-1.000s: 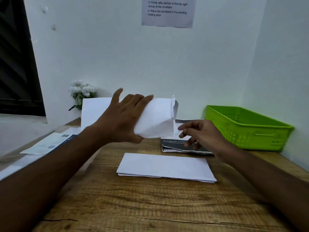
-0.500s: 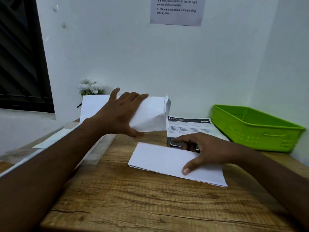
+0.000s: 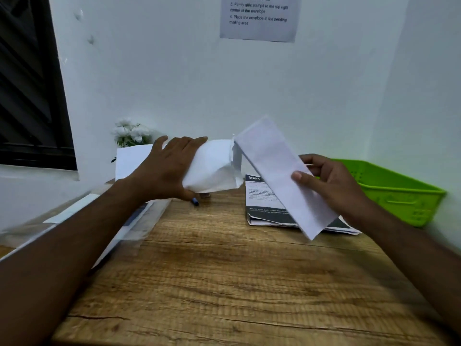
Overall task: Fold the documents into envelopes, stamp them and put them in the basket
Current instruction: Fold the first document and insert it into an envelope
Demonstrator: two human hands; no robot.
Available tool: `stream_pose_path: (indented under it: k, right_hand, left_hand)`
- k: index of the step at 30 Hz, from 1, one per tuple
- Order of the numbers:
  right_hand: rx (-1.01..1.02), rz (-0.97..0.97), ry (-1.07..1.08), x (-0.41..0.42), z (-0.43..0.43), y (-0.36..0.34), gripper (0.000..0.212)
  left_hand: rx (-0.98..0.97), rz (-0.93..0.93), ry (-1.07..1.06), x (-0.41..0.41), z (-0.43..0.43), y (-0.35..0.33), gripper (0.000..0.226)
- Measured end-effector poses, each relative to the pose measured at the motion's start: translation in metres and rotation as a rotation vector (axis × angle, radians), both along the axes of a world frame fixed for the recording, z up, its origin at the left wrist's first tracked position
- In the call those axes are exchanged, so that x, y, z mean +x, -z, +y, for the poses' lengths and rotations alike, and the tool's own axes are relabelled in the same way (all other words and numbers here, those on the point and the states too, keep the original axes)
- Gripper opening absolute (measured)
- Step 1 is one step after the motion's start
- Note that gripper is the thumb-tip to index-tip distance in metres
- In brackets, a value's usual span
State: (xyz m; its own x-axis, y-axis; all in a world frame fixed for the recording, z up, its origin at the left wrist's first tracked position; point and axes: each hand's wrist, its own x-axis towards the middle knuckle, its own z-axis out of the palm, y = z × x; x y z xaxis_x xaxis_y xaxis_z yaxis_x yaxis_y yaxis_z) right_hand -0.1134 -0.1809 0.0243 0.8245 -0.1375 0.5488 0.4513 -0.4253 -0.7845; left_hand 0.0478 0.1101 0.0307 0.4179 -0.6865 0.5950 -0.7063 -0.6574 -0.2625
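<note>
My left hand (image 3: pixel 167 168) grips a white envelope (image 3: pixel 214 168) above the wooden table, its open end facing right. My right hand (image 3: pixel 329 181) holds a folded white document (image 3: pixel 279 171) tilted up, with its top end touching the envelope's opening. A stack of printed documents (image 3: pixel 262 196) lies flat on the table behind and below the folded one. The green basket (image 3: pixel 399 193) stands at the right against the wall, and what is inside it cannot be seen.
A blue pen tip (image 3: pixel 195 202) shows under my left hand. White sheets (image 3: pixel 129 161) lean at the back left, in front of white flowers (image 3: pixel 131 133). Papers in a clear sleeve (image 3: pixel 134 221) lie along the table's left edge. An instruction sheet (image 3: pixel 259 16) hangs on the wall.
My right hand has picked the folded document up off the table and raised it to the envelope's opening. My left hand keeps holding the envelope in about the same place.
</note>
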Motion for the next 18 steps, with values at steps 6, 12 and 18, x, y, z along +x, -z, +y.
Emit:
stream_pose_path:
  k: [6, 12, 18]
  right_hand:
    - [-0.052, 0.017, 0.077, 0.0009, -0.0046, 0.0027, 0.03]
    - [-0.234, 0.002, 0.127, 0.0022, -0.0069, 0.0052, 0.031]
    - [-0.411, -0.055, 0.177, 0.0024, -0.0109, 0.0033, 0.039]
  left_hand:
    - [-0.037, -0.02, 0.027, 0.0045, -0.0005, -0.0012, 0.12]
    - [-0.074, -0.066, 0.051, 0.0052, -0.0027, -0.0024, 0.117]
    - [-0.032, -0.05, 0.028, 0.0012, -0.0014, -0.0016, 0.124]
